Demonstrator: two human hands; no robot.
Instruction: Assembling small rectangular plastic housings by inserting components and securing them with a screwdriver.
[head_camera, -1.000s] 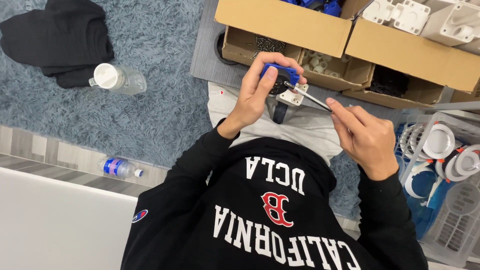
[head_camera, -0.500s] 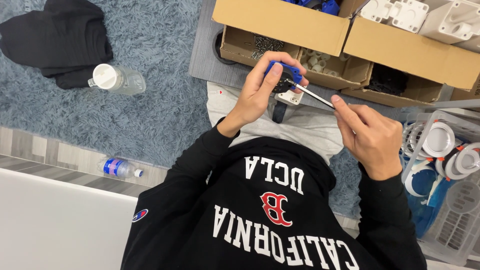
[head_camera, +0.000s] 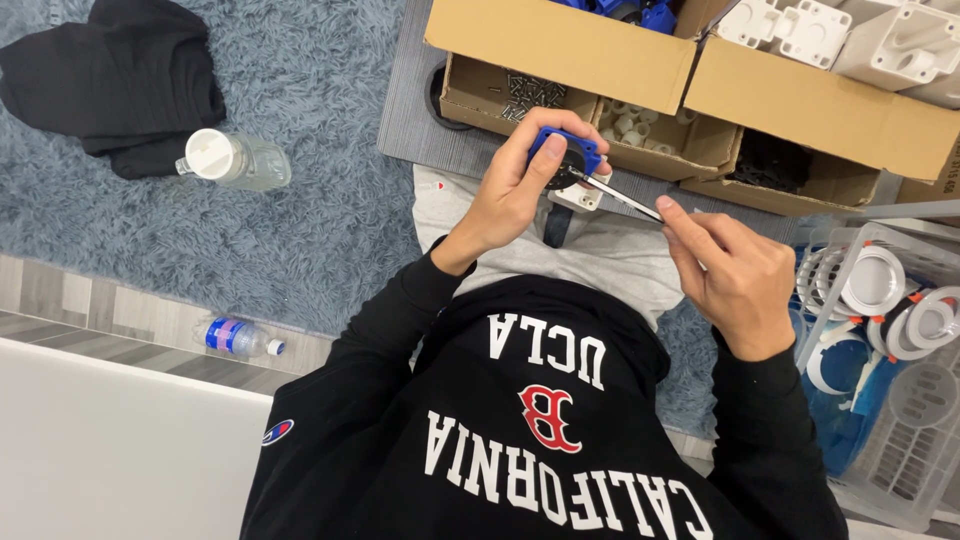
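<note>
Just below the cardboard boxes (head_camera: 640, 75) (small parts fill their compartments), the left hand (head_camera: 515, 190) has its fingers wrapped around a blue and white plastic part (head_camera: 568, 168). To the lower right of the boxes, the right hand (head_camera: 735, 275) pinches a thin metal tool (head_camera: 620, 197) whose tip meets that part.

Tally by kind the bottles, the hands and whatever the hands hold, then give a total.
plastic bottles: 2
hands, left hand and right hand: 2
blue part in the left grip: 1
slim metal tool in the right grip: 1
Total: 6
</note>
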